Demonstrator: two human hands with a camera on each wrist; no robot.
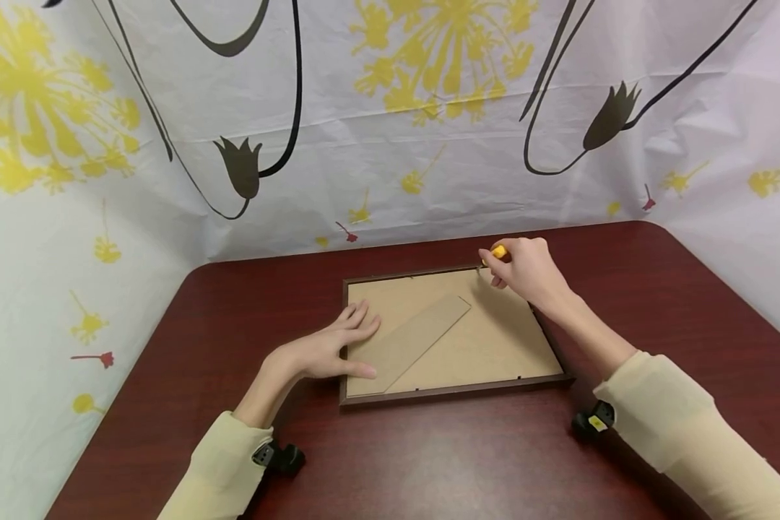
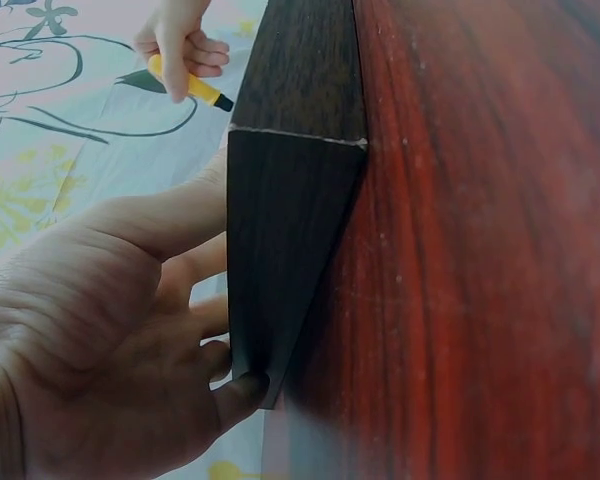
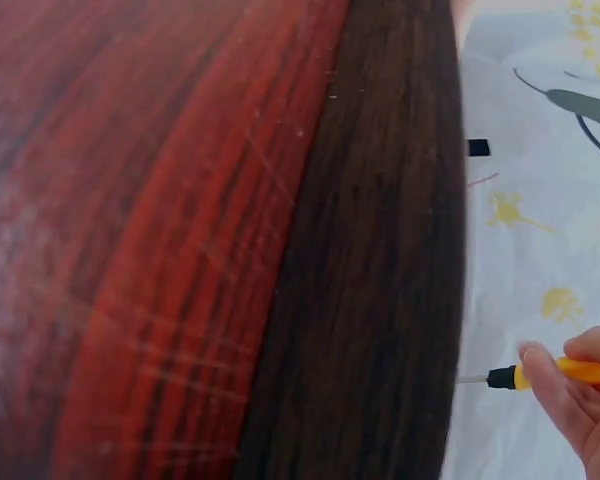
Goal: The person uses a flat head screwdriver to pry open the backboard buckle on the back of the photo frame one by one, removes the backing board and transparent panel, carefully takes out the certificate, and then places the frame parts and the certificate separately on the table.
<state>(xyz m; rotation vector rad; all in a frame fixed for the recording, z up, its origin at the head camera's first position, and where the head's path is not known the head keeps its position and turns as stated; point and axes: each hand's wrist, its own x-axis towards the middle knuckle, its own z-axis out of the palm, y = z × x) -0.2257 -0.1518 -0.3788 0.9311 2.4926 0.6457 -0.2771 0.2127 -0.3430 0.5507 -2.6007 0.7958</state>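
Observation:
A picture frame lies with its tan backboard facing up, and a flat easel leg runs diagonally across it. My left hand rests spread over the frame's left side, thumb and fingertips on the backboard. Seen from the left wrist, that hand lies along the dark outer edge. At the far edge, my right hand grips a screwdriver by its yellow handle. Its black collar and thin metal shaft show in the right wrist view; the frame's edge hides the tip.
Small dark metal tabs stick up along the frame's inner edge. The frame lies on a reddish-brown table. A white sheet with printed flowers hangs behind and at both sides.

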